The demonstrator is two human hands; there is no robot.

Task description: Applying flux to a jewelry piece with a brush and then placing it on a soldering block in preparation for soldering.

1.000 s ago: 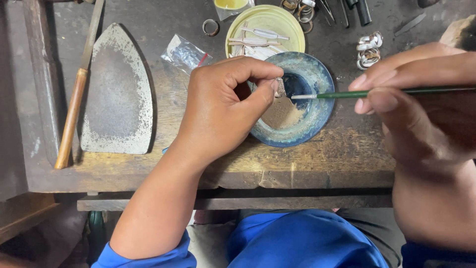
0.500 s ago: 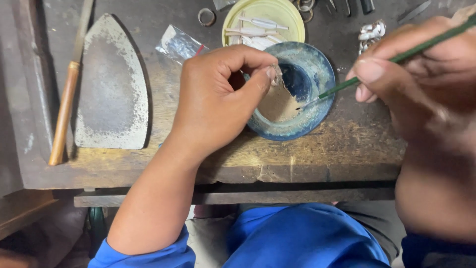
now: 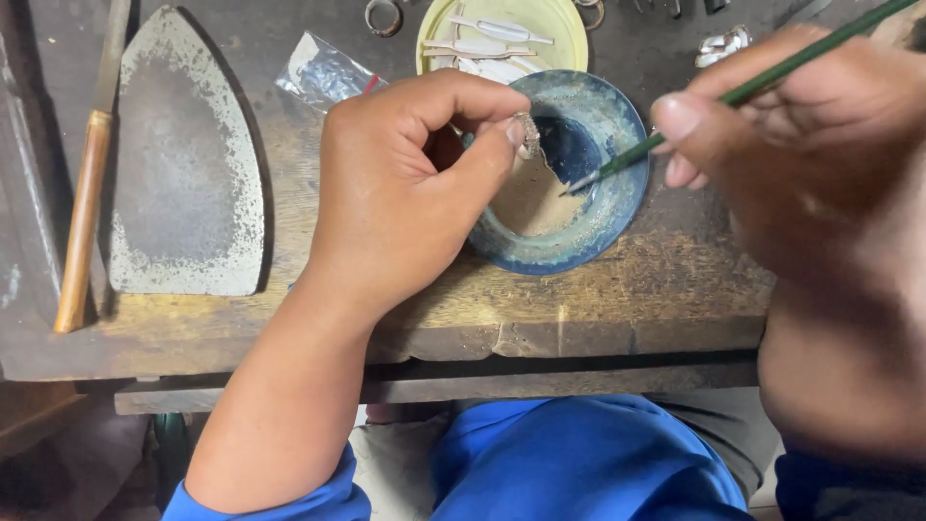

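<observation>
**Small metal piece held over a blue dish, brush tip beside it**

The left hand (image 3: 405, 183) is curled over the near edge of a round blue dish (image 3: 617, 207) on a worn wooden bench (image 3: 627, 299). Thumb and forefinger are pinched shut on a small silvery metal piece (image 3: 529, 135); the other fingers are folded into the palm. Most of the piece is hidden by the fingertips, so its shape is hard to make out. It sits above the dish, just over a pale, sandy patch in the bottom.

The right hand (image 3: 801, 145) comes in from the right, close to the camera and blurred. Its fingers are closed around a thin green brush (image 3: 762, 82), whose far end runs out of the top right corner. The brush tip points down into the dish, just beside the metal piece; whether the two touch cannot be told.

Behind the dish stands a yellow lid (image 3: 564, 24) with some pale slim bits in it, cut off by the top edge. A crumpled clear plastic bag (image 3: 323, 72) lies left of it, partly behind the left hand. Further left lies a flat, iron-shaped metal plate (image 3: 183, 164), and beside it a tool with a wooden handle (image 3: 82, 222), its upper end cut off. A ring (image 3: 383, 14) and other small shiny parts along the top edge are too cropped to identify
</observation>
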